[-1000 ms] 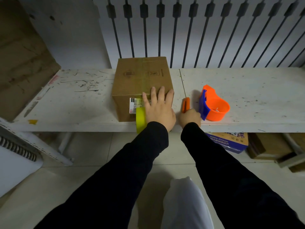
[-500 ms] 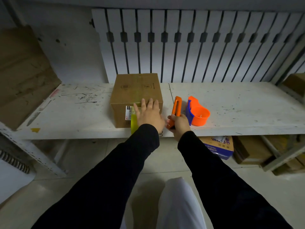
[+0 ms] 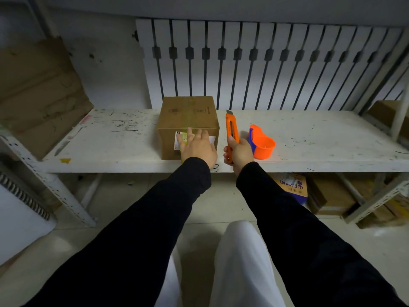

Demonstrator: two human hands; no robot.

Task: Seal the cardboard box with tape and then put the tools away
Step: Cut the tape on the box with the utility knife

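A brown cardboard box [image 3: 188,114] stands on the white shelf [image 3: 309,138], with a strip of yellowish tape running over its top and down its front. My left hand [image 3: 198,147] lies flat against the box's front face, over a white label, fingers spread. A bit of yellow tape shows below my palm. My right hand [image 3: 239,152] is closed around an orange utility knife [image 3: 232,129], held upright just right of the box with its blade tip out at the top. An orange and blue tape dispenser [image 3: 262,144] sits on the shelf right beside that hand.
A slatted white panel [image 3: 265,63] backs the shelf. Flattened cardboard [image 3: 37,89] leans at the left end. Under the shelf at the right are a blue printed carton [image 3: 292,187] and brown boxes [image 3: 332,196]. A metal shelf frame [image 3: 376,200] stands at the right.
My right hand has picked the orange knife up off the shelf and raised it upright. My left hand slid from the box's top edge down onto its front face. The camera pulled back.
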